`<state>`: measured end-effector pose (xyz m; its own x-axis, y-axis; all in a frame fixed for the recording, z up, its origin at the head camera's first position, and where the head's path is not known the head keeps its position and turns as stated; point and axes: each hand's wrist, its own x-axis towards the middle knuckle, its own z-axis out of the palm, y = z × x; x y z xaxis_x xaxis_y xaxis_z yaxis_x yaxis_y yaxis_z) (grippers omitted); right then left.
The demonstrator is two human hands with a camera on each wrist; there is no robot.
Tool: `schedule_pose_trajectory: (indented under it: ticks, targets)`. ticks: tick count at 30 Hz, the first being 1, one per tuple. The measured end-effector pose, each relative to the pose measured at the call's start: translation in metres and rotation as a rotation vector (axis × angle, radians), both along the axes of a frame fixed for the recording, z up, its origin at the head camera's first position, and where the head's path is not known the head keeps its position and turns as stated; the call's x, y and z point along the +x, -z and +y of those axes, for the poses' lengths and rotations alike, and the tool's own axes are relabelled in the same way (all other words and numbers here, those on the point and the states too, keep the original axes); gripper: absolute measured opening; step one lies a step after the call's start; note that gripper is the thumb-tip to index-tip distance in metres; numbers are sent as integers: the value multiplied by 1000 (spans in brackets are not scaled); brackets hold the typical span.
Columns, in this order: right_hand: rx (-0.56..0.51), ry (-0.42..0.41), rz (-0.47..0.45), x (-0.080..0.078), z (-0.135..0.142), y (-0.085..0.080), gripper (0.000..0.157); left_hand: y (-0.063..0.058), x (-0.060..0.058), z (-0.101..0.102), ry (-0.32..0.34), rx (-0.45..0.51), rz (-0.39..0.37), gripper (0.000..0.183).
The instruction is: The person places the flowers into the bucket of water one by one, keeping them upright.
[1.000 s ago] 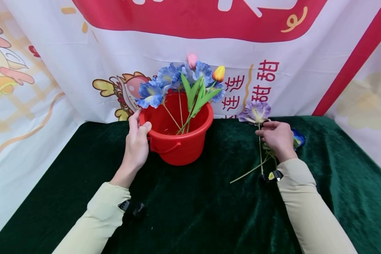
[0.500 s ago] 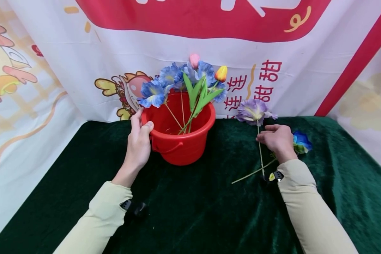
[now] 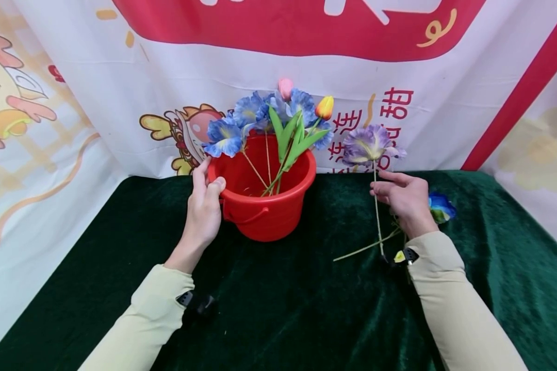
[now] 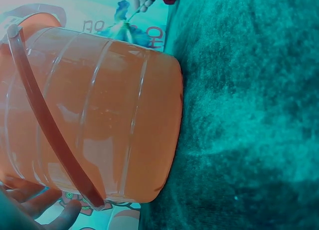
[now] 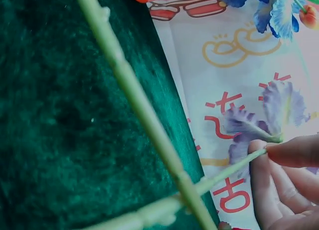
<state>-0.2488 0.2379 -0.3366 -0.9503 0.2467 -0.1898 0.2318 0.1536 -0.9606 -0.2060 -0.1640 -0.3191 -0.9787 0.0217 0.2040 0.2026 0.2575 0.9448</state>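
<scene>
My left hand [image 3: 203, 211] grips the left rim of a red bucket [image 3: 269, 221], thumb over the edge and fingers along the outside. The left wrist view shows the bucket's side and its hanging handle [image 4: 50, 125]. Between thumb and fingers, my right hand [image 3: 406, 203] pinches the stem of a purple artificial iris [image 3: 369, 144]; its bloom is up in front of the backdrop. In the right wrist view, the pinched stem [image 5: 239, 165] crosses a thicker green stem [image 5: 134, 95]. Blue irises [image 3: 225, 138], a pink tulip [image 3: 285, 88] and a yellow-orange tulip [image 3: 325, 107] stand in the bucket.
A bright blue flower [image 3: 442, 207] lies on the dark green cloth [image 3: 283, 309], partly behind my right hand. A loose stem [image 3: 359, 251] reaches left from beneath that hand. A printed white and red backdrop [image 3: 260, 67] hangs behind the table.
The purple iris has risen from the cloth's back edge, with my right hand now pinching its stem. The left hand and bucket stay in place; the view has shifted slightly.
</scene>
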Motion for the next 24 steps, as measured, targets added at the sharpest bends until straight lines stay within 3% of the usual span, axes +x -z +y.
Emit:
schedule_pose_trajectory:
  ticks: [13, 24]
  targets:
    - [-326, -8, 125, 3, -8, -5, 62, 1, -1, 0, -7, -5, -3, 64]
    - [-476, -14, 184, 7, -20, -12, 60, 1, -1, 1, -11, -4, 6, 63]
